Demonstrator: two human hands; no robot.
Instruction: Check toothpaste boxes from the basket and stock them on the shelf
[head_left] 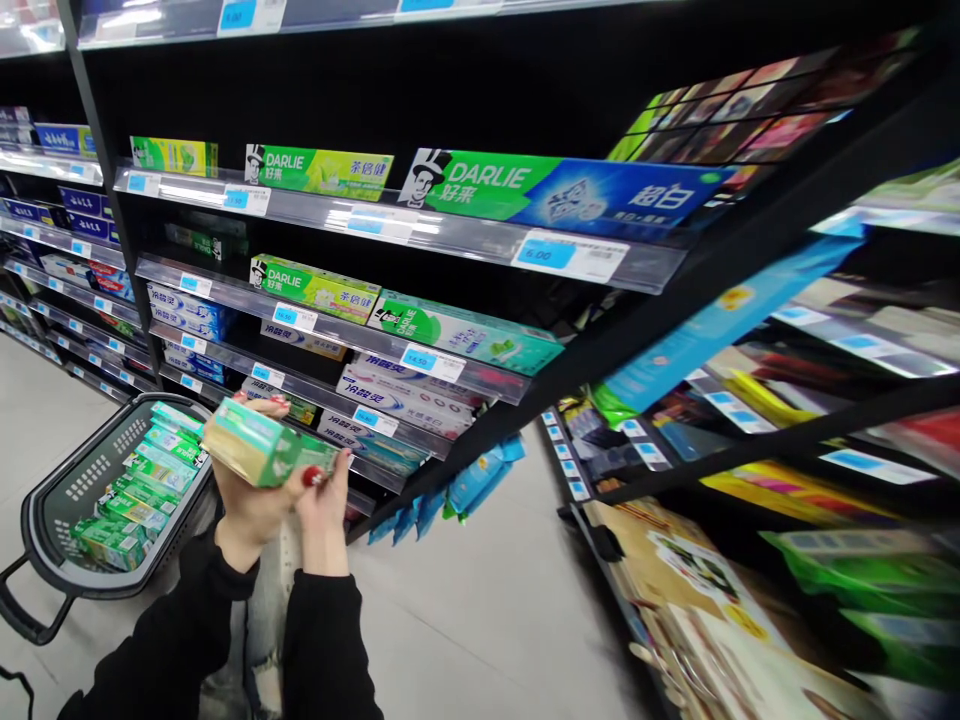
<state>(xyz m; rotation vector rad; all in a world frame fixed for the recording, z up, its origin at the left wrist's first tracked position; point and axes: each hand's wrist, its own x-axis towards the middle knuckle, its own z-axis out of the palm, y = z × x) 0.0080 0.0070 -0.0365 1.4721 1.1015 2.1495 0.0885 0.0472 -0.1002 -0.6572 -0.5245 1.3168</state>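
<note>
Green-and-white toothpaste boxes [255, 440] are held together in front of me, before the lower shelves. My left hand [244, 505] is wrapped around them from below and the left side. The fingers of my right hand [324, 505] close on their right end, a red thumbnail showing. How many boxes are in the bundle I cannot tell. On the floor to the left stands a dark shopping basket [86, 480], with several green toothpaste boxes [150, 490] lying in it.
Toothpaste shelves [337, 215] rise ahead, with a Darlie box [555, 190] at the upper right and price tags along their edges. Blue packets [487, 475] hang at the shelf end. Blurred shelves of goods [750, 450] stand to the right across grey floor [465, 600].
</note>
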